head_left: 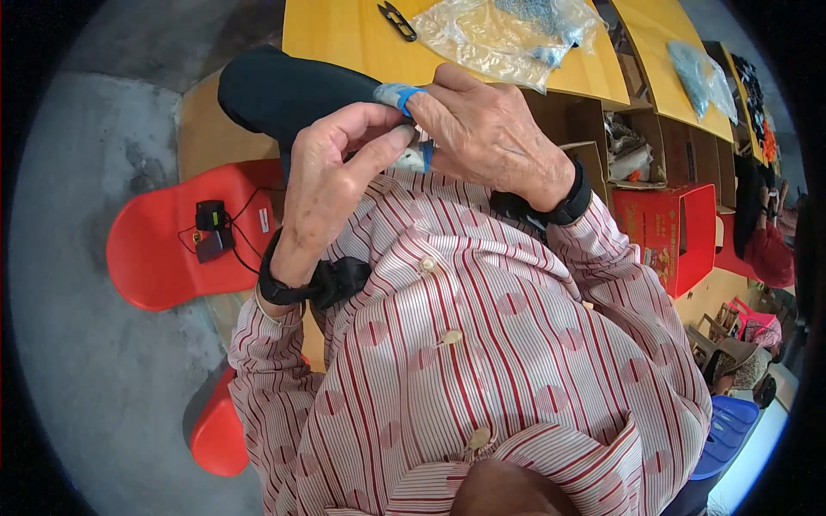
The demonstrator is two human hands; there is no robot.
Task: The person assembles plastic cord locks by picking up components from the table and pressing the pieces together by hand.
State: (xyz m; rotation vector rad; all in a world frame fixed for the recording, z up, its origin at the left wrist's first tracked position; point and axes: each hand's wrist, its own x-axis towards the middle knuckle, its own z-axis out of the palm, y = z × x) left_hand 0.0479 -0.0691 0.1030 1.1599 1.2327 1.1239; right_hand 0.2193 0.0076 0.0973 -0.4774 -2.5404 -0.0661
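Note:
My left hand (331,181) and my right hand (499,133) meet above my lap, near the table's front edge. Pale grey wraps with blue edges cover the right hand's index finger (398,95) and the fingertip below it (416,158). The left thumb and fingers are pinched together against those right fingertips. Anything gripped between the two hands is too small or too hidden to name. Black straps go round both wrists.
On the yellow table (335,30) lie black thread snips (397,21) and a clear plastic bag (482,43) holding blue-grey material. Black devices with cables (212,232) rest on a red chair (151,249). Under the table are cardboard compartments and a red box (662,236).

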